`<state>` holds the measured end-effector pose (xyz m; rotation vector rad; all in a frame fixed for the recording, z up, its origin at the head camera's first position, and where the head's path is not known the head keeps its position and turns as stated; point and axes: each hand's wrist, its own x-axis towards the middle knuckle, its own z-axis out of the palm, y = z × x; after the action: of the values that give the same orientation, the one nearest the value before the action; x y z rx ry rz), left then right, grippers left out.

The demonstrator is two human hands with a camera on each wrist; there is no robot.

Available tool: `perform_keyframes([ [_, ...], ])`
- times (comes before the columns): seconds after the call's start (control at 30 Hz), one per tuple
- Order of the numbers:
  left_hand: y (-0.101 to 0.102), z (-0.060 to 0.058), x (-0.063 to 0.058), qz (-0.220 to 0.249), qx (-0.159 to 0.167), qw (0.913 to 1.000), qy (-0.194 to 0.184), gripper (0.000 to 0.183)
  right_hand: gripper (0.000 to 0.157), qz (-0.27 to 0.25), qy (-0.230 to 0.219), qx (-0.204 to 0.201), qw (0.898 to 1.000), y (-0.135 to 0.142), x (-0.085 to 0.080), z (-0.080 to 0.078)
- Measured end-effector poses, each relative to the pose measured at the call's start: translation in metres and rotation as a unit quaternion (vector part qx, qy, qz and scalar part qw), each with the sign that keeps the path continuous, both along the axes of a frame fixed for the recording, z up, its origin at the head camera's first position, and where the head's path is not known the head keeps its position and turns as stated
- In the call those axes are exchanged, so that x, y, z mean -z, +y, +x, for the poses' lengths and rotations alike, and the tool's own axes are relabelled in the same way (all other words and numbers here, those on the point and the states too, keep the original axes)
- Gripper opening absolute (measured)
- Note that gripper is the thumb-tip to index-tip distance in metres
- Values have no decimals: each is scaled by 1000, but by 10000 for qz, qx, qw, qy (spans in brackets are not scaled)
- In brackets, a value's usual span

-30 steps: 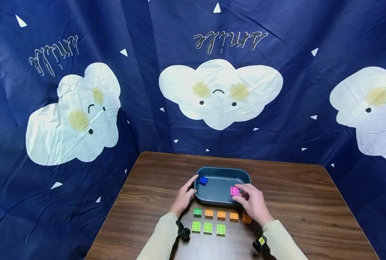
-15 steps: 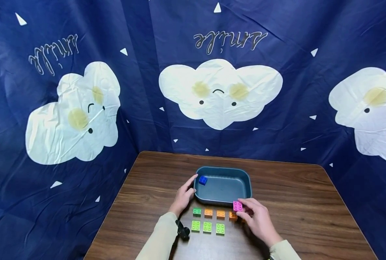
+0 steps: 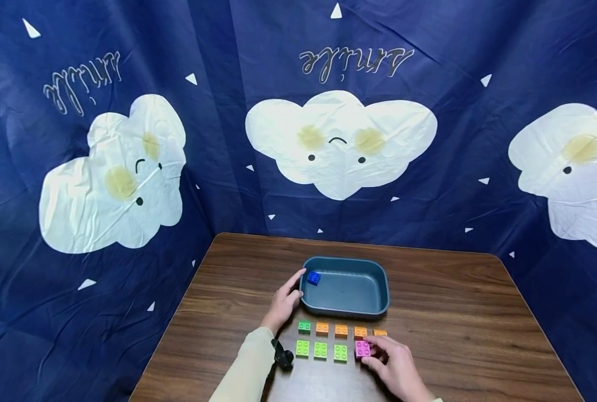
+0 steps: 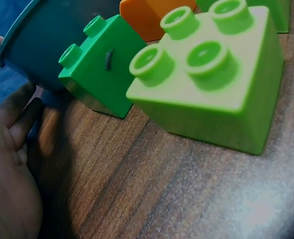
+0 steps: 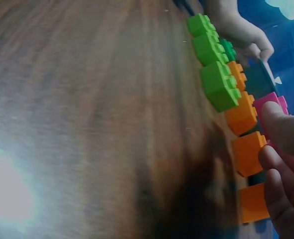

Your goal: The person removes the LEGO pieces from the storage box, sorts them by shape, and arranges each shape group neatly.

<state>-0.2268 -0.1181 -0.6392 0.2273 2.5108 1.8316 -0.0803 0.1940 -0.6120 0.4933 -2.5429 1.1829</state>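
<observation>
My right hand (image 3: pixel 396 365) pinches a pink toy building brick (image 3: pixel 362 349) between thumb and fingers, at the right end of a row of lime green bricks (image 3: pixel 320 350). In the right wrist view the pink brick (image 5: pixel 270 103) shows beside the thumb, with orange bricks (image 5: pixel 249 153) close by. At the left end of a dark teal plastic bin (image 3: pixel 345 311), my left hand (image 3: pixel 281 306) grips the rim with thumb and forefinger. A blue brick (image 3: pixel 314 278) lies inside the bin, in its back left corner.
Behind the lime bricks runs a row with a green brick (image 3: pixel 304 327) and several orange bricks (image 3: pixel 341 331), just in front of the bin. Everything stands on a brown wooden table (image 3: pixel 454 312). A dark blue cloth (image 3: pixel 223 111) printed with clouds hangs around it.
My right hand has carried the pink brick from over the bin toward me, down to the right end of the lime row. The left hand stays on the bin.
</observation>
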Motion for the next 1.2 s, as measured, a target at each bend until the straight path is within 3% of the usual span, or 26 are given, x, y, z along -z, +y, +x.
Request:
perform_keyframes([
  [0.27, 1, 0, 0, -42, -57, 10000, -27, 64, 35, 144, -506, 48, 9986, -4, 11, 0],
  [0.67, 0, 0, 0, -19, -41, 10000, -9, 64, 38, 116, 104, 45, 9999, -4, 25, 0],
  [1.2, 1, 1, -1, -25, -70, 10000, -59, 63, 37, 185, -234, 169, 9994, -6, 23, 1],
])
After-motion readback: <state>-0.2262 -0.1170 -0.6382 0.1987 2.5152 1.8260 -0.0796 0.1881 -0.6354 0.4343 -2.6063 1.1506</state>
